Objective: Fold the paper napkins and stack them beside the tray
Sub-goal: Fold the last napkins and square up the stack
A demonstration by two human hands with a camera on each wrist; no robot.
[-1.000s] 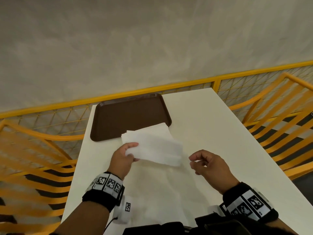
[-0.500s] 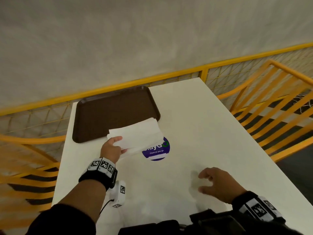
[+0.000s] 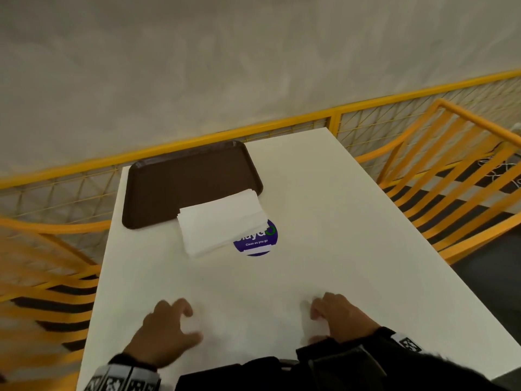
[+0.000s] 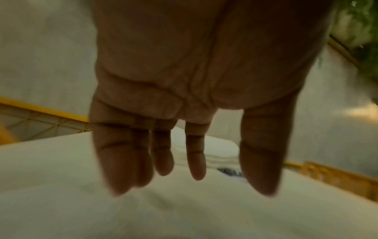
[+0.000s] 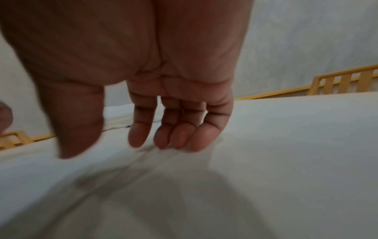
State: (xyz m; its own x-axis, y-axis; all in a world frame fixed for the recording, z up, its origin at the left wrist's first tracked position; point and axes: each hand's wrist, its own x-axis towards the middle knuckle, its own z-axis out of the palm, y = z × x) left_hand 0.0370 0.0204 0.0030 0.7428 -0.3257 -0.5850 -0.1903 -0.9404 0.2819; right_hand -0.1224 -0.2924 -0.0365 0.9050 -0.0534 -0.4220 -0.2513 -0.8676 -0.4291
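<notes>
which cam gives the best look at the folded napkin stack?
Head view: the napkin stack shows whole, one corner overlapping the tray, another covering part of the round sticker. Left wrist shows only blurred slivers between the left hand fingers. Right wrist shows at most a pale blur behind the fingers, too unclear to identify.

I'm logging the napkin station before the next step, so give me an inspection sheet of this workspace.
Surface: white table, an unfolded napkin spread at the near edge.
Job's things: napkin stack beside the brown tray, its far edge overlapping the rim.
Clutter: round blue sticker, partly under the stack.
Hands: left hand and right hand on the spread napkin, fingers relaxed.
Cables: nothing seen.
Surroundings: yellow chairs, yellow railing, grey wall.
</notes>
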